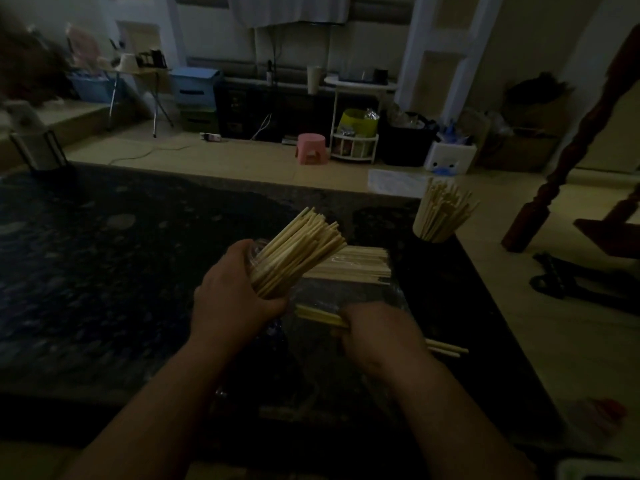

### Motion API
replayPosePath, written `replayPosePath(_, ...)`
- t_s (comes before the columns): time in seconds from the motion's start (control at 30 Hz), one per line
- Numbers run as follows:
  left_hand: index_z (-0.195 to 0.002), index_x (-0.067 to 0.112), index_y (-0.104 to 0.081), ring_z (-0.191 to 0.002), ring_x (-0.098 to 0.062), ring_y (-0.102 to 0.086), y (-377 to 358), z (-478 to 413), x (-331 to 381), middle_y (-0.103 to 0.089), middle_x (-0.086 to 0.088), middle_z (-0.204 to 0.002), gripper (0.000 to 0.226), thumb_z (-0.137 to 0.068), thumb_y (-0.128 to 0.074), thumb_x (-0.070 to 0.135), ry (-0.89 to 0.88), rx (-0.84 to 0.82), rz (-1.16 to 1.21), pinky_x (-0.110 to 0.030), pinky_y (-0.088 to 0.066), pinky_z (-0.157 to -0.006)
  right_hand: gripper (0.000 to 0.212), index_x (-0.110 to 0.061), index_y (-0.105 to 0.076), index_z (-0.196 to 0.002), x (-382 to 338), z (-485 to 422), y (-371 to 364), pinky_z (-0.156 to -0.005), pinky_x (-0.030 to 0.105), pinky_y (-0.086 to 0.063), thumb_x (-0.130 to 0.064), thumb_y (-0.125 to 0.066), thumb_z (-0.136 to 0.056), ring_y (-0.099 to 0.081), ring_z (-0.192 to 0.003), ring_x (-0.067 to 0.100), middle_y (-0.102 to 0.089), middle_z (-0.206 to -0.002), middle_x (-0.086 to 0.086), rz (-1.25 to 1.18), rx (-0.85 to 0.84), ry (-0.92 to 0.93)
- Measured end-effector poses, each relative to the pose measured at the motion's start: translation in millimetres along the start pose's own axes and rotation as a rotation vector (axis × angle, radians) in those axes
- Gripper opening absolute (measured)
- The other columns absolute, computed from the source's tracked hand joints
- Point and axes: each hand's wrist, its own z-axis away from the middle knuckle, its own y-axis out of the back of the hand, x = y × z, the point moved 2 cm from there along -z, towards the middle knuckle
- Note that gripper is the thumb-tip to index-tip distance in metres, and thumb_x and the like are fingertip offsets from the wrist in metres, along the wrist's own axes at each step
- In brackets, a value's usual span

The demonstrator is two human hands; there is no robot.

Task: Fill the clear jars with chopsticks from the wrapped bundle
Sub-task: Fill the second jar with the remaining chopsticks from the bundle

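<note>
My left hand (232,292) grips a clear jar (260,251), tilted toward the right and packed with pale chopsticks (304,244) that fan out of its mouth. My right hand (377,332) holds a small bunch of chopsticks (320,314) just below the jar; their ends stick out on both sides of my fist. Behind the jar lies the wrapped bundle (360,265) of chopsticks in clear plastic, flat on the dark table (121,271). A second jar (438,216) full of chopsticks stands upright at the table's far right corner.
The table's right edge runs close beside my right arm. Past the far edge is tiled floor with a pink stool (311,148), a white rack (355,140) and boxes. A dark wooden post (561,168) leans at the right. A dark stand (40,152) sits at the far left corner.
</note>
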Motion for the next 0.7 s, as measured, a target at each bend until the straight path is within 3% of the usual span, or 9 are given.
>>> replayPosePath(0.1,-0.131,0.031,-0.038,-0.098,-0.016,-0.054,-1,0,-3,-0.052,0.008,-0.109,0.091,-0.056,-0.089,0.034,0.004,0.016,-0.008,-0.046,-0.050,-0.088,0.021,-0.027,-0.062,-0.101,2,3,6,-0.075,0.033,-0.045,-0.038,-0.048,-0.090,-0.061,-0.099,0.026,-0.066,-0.105,0.003,0.001,0.088,0.023)
replayPosePath(0.27,-0.135,0.031,-0.038,-0.096,-0.013,-0.052,0,-1,-8,-0.045,0.012,-0.106,0.095,-0.056,-0.090,0.032,0.031,-0.002,0.011,-0.034,-0.046,-0.079,0.022,-0.026,-0.057,-0.085,9,9,22,-0.063,0.029,-0.035,-0.045,-0.047,-0.090,-0.061,-0.085,0.022,-0.064,-0.090,-0.001,0.003,0.337,0.074)
replayPosePath(0.4,-0.133,0.028,-0.043,-0.092,-0.011,-0.053,2,-1,-8,-0.046,0.016,-0.099,0.091,-0.056,-0.090,0.030,0.015,-0.025,0.024,-0.033,-0.046,-0.079,0.025,-0.025,-0.044,-0.064,15,14,34,-0.046,0.022,-0.022,-0.045,-0.049,-0.078,-0.054,-0.053,0.021,-0.054,-0.059,-0.004,-0.039,0.641,0.128)
replayPosePath(0.57,-0.133,0.030,-0.044,-0.096,-0.016,-0.058,-3,-3,-12,-0.058,0.008,-0.110,0.094,-0.051,-0.090,0.034,0.008,-0.075,-0.032,-0.046,-0.052,-0.087,0.020,-0.012,-0.055,-0.081,15,-2,25,-0.055,0.034,-0.041,-0.030,-0.048,-0.084,-0.049,-0.069,0.024,-0.052,-0.077,0.004,-0.152,0.734,0.323)
replayPosePath(0.7,-0.132,0.032,-0.043,-0.096,-0.011,-0.054,-9,-4,-12,-0.055,0.011,-0.110,0.093,-0.052,-0.090,0.032,-0.016,-0.096,-0.057,-0.043,-0.050,-0.088,0.022,-0.010,-0.061,-0.084,19,-17,18,-0.066,0.042,-0.045,-0.025,-0.046,-0.089,-0.053,-0.075,0.029,-0.058,-0.082,0.007,-0.154,0.742,0.334)
